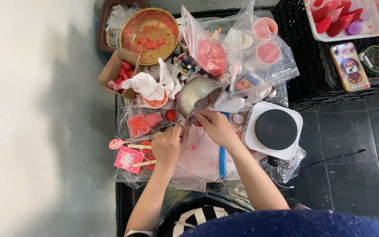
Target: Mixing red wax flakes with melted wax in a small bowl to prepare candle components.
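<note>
My left hand (167,145) is closed around a thin metal tool (145,138) that points left, over the plastic-covered table (123,175). My right hand (216,126) pinches a small red piece (197,124) right beside the left hand. Just above both hands, a steel pot (194,91) tilts with its lip toward my fingers. A pink spoon (116,143) and a pink card of white beads (128,159) lie left of my left hand. A blue-handled tool (221,163) runs under my right forearm.
A white hot plate (276,130) with a black disc stands right of my right hand. Behind are a golden bowl (150,31) smeared red, a cardboard box (118,75) of pink pieces, bags and cups of red material (268,52), a pink mould (138,125) and a phone (350,66) on black crates.
</note>
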